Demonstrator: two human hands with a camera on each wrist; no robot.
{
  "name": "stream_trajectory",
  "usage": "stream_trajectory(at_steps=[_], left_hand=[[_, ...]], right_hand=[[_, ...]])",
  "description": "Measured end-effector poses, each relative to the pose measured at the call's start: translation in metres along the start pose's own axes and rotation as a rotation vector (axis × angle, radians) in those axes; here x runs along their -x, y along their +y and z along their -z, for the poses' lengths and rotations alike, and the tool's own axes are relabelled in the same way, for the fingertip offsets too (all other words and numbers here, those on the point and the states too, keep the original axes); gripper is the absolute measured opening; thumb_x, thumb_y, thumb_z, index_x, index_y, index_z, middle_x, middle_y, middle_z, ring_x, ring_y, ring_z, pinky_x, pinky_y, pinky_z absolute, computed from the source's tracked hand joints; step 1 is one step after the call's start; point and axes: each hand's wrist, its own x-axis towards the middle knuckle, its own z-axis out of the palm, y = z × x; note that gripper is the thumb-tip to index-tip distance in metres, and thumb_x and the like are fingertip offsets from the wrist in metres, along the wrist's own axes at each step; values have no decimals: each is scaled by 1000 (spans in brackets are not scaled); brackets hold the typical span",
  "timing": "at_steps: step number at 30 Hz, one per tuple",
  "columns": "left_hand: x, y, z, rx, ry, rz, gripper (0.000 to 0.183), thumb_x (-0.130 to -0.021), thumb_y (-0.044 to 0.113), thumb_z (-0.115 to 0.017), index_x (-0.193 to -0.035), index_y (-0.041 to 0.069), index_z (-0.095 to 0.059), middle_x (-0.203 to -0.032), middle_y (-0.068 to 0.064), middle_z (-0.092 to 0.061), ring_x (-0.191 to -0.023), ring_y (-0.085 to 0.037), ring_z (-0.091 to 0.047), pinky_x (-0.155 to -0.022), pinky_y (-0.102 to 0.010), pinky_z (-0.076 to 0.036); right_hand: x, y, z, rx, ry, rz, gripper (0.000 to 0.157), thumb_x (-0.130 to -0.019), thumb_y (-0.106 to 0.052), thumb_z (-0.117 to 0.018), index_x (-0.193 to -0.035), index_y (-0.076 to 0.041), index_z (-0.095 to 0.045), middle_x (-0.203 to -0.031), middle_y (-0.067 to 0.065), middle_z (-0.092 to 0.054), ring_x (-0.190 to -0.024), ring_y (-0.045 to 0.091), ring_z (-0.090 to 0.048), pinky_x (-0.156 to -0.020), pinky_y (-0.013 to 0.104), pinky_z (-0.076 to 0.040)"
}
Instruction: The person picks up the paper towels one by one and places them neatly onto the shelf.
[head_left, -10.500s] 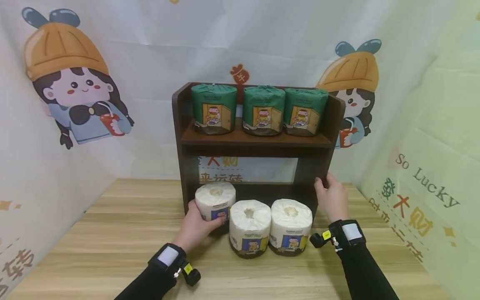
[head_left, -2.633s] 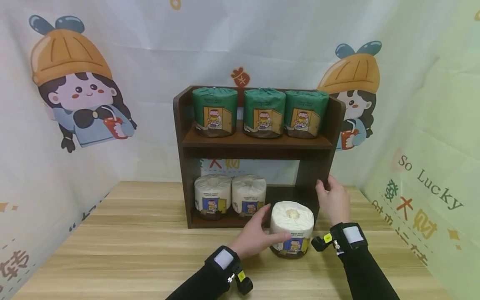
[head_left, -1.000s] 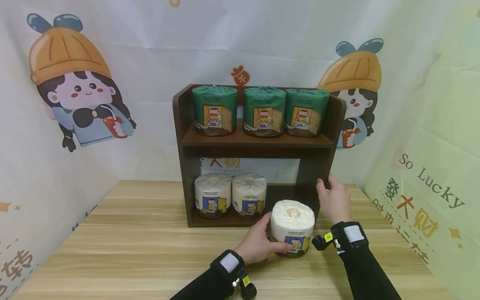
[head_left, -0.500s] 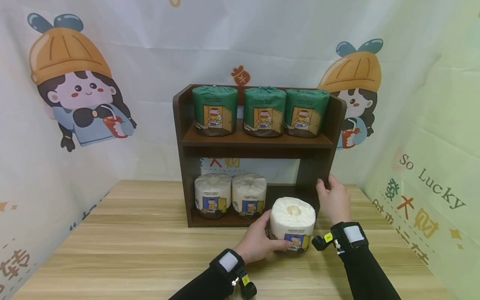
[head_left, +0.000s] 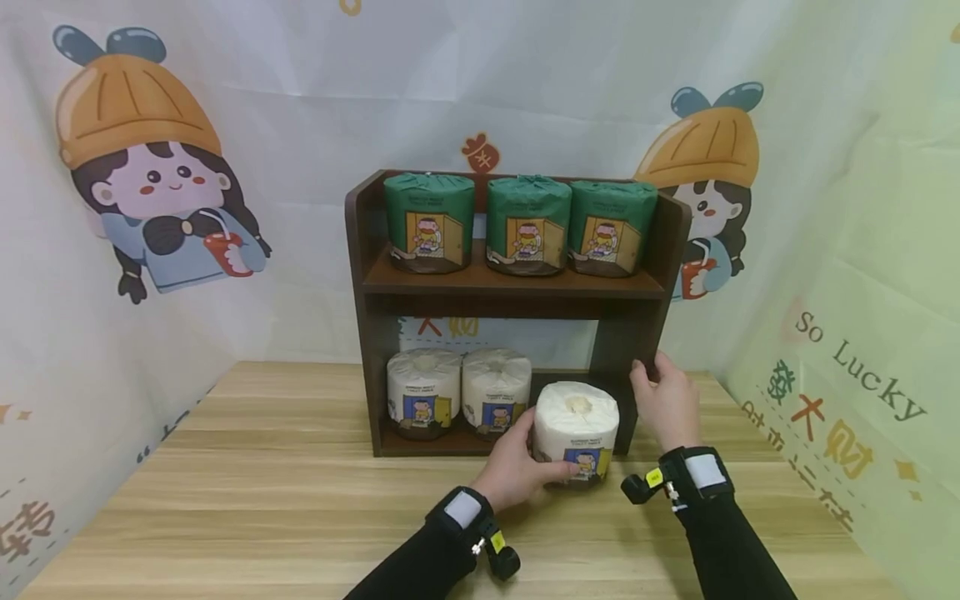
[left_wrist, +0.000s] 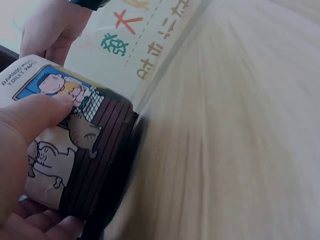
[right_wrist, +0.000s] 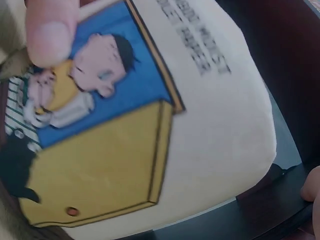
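Observation:
My left hand (head_left: 517, 471) grips a white-wrapped toilet roll (head_left: 576, 421), thumb across its printed front and fingers round its left side. The roll is upright, before the right part of the shelf's lower compartment, and seems slightly raised off the table. In the left wrist view the thumb presses the toilet roll (left_wrist: 52, 165) near its picture. My right hand (head_left: 666, 406) holds the right side panel of the dark brown shelf (head_left: 517, 292). The right wrist view is mostly filled by the toilet roll (right_wrist: 215, 130), with a left-hand thumb at top left.
Two white toilet rolls (head_left: 423, 396) stand side by side in the lower compartment, at left and middle. Three green toilet rolls (head_left: 528, 225) stand on the upper level. The wooden table (head_left: 285, 500) extends in front; a printed cloth backdrop (head_left: 300, 125) hangs behind and at both sides.
Two white rolls have gone from the left hand and table into the lower compartment. Lately my left hand has lifted the third roll and moved it toward the shelf. The right hand stays put.

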Motion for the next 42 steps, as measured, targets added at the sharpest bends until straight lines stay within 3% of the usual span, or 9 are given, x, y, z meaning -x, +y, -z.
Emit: stream_trajectory(at_steps=[7, 14, 18, 21, 24, 29, 34, 39, 42], left_hand=[[-1, -4, -8, 70, 120, 41, 100, -73, 30, -90, -146, 0, -29, -136, -16, -45, -121, -26, -47, -103, -45, -42], [3, 2, -14, -79, 291, 26, 70, -71, 35, -91, -116, 4, -48, -110, -8, -49, -99, -22, -51, -84, -36, -49], [3, 1, -15, -77, 265, 5, 47, -72, 32, -90, -91, 10, -53, -84, 1, -55, -73, -11, -53, -61, -24, -47], [4, 2, -15, -55, 192, 2, 35, -80, 32, -85, -73, 10, -59, -63, 6, -59, -54, -8, -57, -46, -19, -40], [5, 3, -17, 3, 102, 8, 35, -90, 33, -75, -66, 9, -67, -56, 6, -64, -48, -12, -62, -40, -19, -43], [4, 1, -21, 130, 1, 13, 26, -99, 28, -65, -85, 10, -77, -76, 3, -73, -67, -15, -69, -52, -28, -58], [2, -2, -23, 135, -34, -33, 16, -99, 21, -65, -105, 8, -74, -97, -1, -73, -83, -13, -67, -64, -30, -59], [1, -4, -23, 131, -88, -67, 34, -99, 20, -65, -129, 5, -61, -119, -7, -66, -98, -9, -62, -84, -27, -55], [0, -5, -23, 143, -118, -75, 44, -99, 20, -64, -138, 3, -53, -129, -10, -59, -109, -13, -58, -94, -28, -49]], right_hand=[[1, 0, -1, -2, -7, -1, 32, -105, -29, -50, -120, -4, -62, -115, 22, -65, -98, 37, -61, -78, 56, -55], [0, 0, 0, -4, -12, -19, 32, -105, -30, -50, -121, -5, -61, -116, 21, -65, -98, 36, -61, -79, 55, -55], [1, 0, 0, -1, -4, -16, 31, -105, -29, -50, -119, -4, -62, -114, 21, -66, -97, 36, -61, -78, 55, -56], [1, 0, 0, -4, -2, -17, 31, -105, -30, -50, -119, -4, -62, -113, 21, -66, -96, 36, -61, -77, 54, -56], [1, 0, 0, -5, -1, -12, 31, -105, -29, -50, -119, -4, -62, -113, 21, -66, -96, 36, -61, -77, 54, -56], [1, 0, 0, -7, -2, -6, 30, -105, -29, -51, -119, -5, -62, -113, 20, -66, -97, 36, -62, -78, 54, -56], [1, 0, 0, -2, 6, 9, 29, -105, -27, -51, -118, -4, -62, -112, 21, -66, -96, 36, -62, -77, 55, -56], [1, 0, 0, -2, 16, 28, 28, -105, -26, -51, -116, -3, -62, -110, 22, -67, -94, 37, -62, -76, 55, -56], [1, 0, 0, -2, 21, 35, 28, -104, -26, -52, -114, -3, -63, -109, 22, -67, -94, 37, -62, -76, 55, -55]])
